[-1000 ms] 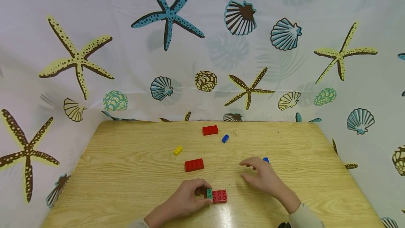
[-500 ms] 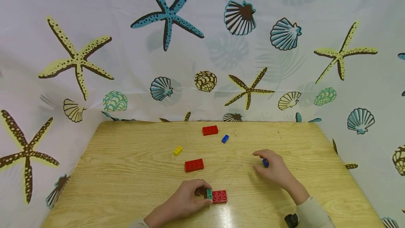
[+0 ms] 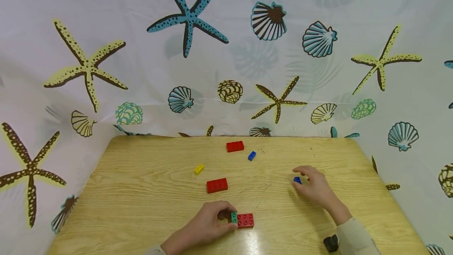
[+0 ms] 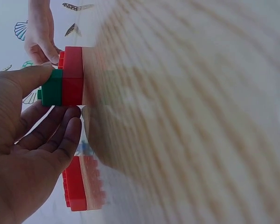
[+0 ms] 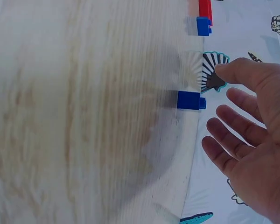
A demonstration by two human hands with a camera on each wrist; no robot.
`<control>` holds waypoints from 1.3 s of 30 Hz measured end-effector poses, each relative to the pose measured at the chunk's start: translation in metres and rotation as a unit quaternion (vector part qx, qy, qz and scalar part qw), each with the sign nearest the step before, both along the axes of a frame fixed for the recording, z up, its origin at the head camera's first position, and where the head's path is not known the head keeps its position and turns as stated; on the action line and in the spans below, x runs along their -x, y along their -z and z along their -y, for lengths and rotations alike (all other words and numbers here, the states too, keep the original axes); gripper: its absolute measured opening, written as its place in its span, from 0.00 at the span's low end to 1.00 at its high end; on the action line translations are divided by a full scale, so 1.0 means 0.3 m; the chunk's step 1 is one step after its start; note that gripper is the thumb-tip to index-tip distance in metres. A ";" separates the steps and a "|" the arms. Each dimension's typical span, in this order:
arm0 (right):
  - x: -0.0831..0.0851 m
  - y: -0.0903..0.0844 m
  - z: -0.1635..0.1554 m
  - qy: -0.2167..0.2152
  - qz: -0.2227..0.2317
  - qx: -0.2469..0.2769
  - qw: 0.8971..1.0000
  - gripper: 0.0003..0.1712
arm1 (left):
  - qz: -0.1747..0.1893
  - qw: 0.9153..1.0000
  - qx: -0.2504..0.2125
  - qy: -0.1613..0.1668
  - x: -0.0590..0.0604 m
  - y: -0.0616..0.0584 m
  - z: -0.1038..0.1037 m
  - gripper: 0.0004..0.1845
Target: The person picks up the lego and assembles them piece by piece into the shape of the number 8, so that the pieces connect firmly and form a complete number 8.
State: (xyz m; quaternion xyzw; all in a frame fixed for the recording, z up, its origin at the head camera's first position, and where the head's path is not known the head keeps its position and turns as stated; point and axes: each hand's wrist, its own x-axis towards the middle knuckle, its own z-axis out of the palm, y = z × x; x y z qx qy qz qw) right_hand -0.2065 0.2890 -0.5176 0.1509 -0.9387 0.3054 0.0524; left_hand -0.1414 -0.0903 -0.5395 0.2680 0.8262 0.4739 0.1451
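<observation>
Fingers of my left hand (image 3: 209, 223) are curling round a small green brick (image 3: 234, 217), thumb on one side and fingertips on the other, pinching it against the red brick (image 3: 245, 220) it is joined to. That pair is sitting on the wooden table (image 3: 141, 192) near its front edge, right in front of me. My right hand (image 3: 315, 186) is hovering over to the right, fingers loose and spread, gripping nothing; the wrist view is showing a gap between them and the small blue brick (image 3: 297, 180) lying just beside my fingertips. Farther back, a second red brick (image 3: 217, 185) is lying near the middle, a yellow brick (image 3: 199, 168) behind it, and another red brick (image 3: 235, 146) and blue brick (image 3: 251, 155) are lying by the far edge.
</observation>
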 end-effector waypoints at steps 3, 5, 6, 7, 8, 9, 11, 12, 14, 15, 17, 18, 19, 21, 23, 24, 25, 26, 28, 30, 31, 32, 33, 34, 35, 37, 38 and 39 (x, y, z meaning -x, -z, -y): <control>0.005 0.011 -0.012 0.004 0.005 -0.003 1.000 0.23 | 0.000 1.000 -0.002 0.001 -0.001 0.000 0.000 0.15; 0.008 0.020 -0.021 0.006 0.008 -0.004 1.000 0.23 | -0.001 1.000 -0.003 0.002 -0.001 -0.001 0.000 0.15; 0.009 0.023 -0.024 0.008 0.011 -0.005 1.000 0.23 | -0.001 1.000 -0.002 0.002 -0.002 -0.002 -0.001 0.15; 0.009 0.025 -0.026 0.011 0.014 -0.005 1.000 0.23 | -0.001 1.000 -0.002 0.002 -0.002 -0.002 -0.001 0.15; 0.010 0.026 -0.028 0.012 0.016 -0.005 1.000 0.23 | 0.000 1.000 -0.001 0.001 -0.002 -0.003 -0.001 0.15; 0.010 0.028 -0.030 0.013 0.019 -0.006 1.000 0.23 | 0.000 1.000 -0.001 0.001 -0.002 -0.004 0.000 0.15; 0.010 0.030 -0.034 0.012 0.023 -0.009 1.000 0.23 | 0.000 1.000 0.000 0.001 -0.003 -0.005 0.000 0.15; 0.009 0.030 -0.035 0.012 0.024 -0.012 1.000 0.23 | -0.001 1.000 0.001 0.001 -0.003 -0.006 0.000 0.15; 0.007 0.030 -0.038 0.009 0.025 -0.017 0.999 0.23 | -0.002 1.000 0.001 0.001 -0.004 -0.007 -0.001 0.16; 0.006 0.030 -0.039 0.008 0.026 -0.019 0.999 0.24 | -0.004 1.000 0.001 0.001 -0.005 -0.007 -0.001 0.16; 0.004 0.030 -0.041 0.005 0.029 -0.021 0.999 0.24 | -0.004 1.000 0.001 0.001 -0.005 -0.007 -0.001 0.16; 0.003 0.029 -0.042 0.005 0.031 -0.021 0.999 0.24 | -0.005 1.000 0.001 0.001 -0.005 -0.007 -0.001 0.16; 0.003 0.030 -0.043 0.005 0.033 -0.021 0.999 0.25 | -0.005 1.000 0.001 0.001 -0.005 -0.007 -0.001 0.16; 0.002 0.030 -0.045 0.004 0.040 -0.021 0.999 0.25 | -0.005 1.000 0.001 0.002 -0.005 -0.007 0.000 0.16; 0.002 0.031 -0.046 0.005 0.048 -0.020 0.999 0.26 | -0.004 1.000 0.001 0.002 -0.005 -0.007 0.000 0.16; 0.002 0.031 -0.046 0.006 0.051 -0.020 0.998 0.26 | -0.004 1.000 0.001 0.002 -0.005 -0.008 0.000 0.16; 0.002 0.031 -0.047 0.007 0.055 -0.021 0.998 0.26 | -0.004 1.000 0.000 0.002 -0.005 -0.008 0.000 0.16; 0.002 0.031 -0.047 0.009 0.059 -0.022 0.998 0.26 | -0.003 1.000 0.001 0.002 -0.005 -0.008 0.000 0.16; 0.003 0.032 -0.047 0.012 0.065 -0.025 0.998 0.26 | -0.002 1.000 0.001 0.002 -0.004 -0.008 0.000 0.16; 0.007 0.036 -0.048 0.014 0.067 -0.028 0.997 0.26 | -0.002 1.000 0.002 0.003 -0.004 -0.008 0.001 0.16; 0.008 0.037 -0.049 0.014 0.067 -0.030 0.997 0.26 | -0.003 1.000 0.002 0.003 -0.004 -0.007 0.001 0.16; 0.010 0.039 -0.049 0.013 0.066 -0.032 0.997 0.26 | -0.004 1.000 0.002 0.003 -0.004 -0.007 0.001 0.16; 0.011 0.040 -0.049 0.012 0.064 -0.033 0.997 0.25 | -0.004 1.000 0.002 0.003 -0.004 -0.006 0.001 0.16; 0.012 0.041 -0.049 0.010 0.062 -0.033 0.997 0.25 | -0.005 1.000 0.001 0.003 -0.004 -0.006 0.001 0.16; 0.012 0.041 -0.048 0.009 0.060 -0.034 0.998 0.24 | -0.005 1.000 0.001 0.003 -0.004 -0.005 0.001 0.16; 0.012 0.040 -0.046 0.007 0.057 -0.033 0.998 0.23 | -0.005 1.000 0.001 0.003 -0.004 -0.004 0.001 0.17; 0.012 0.040 -0.046 0.007 0.057 -0.032 0.998 0.23 | -0.005 1.000 0.001 0.003 -0.003 -0.004 0.001 0.17; 0.012 0.040 -0.045 0.007 0.057 -0.032 0.998 0.23 | -0.005 1.000 0.001 0.003 -0.003 -0.004 0.002 0.16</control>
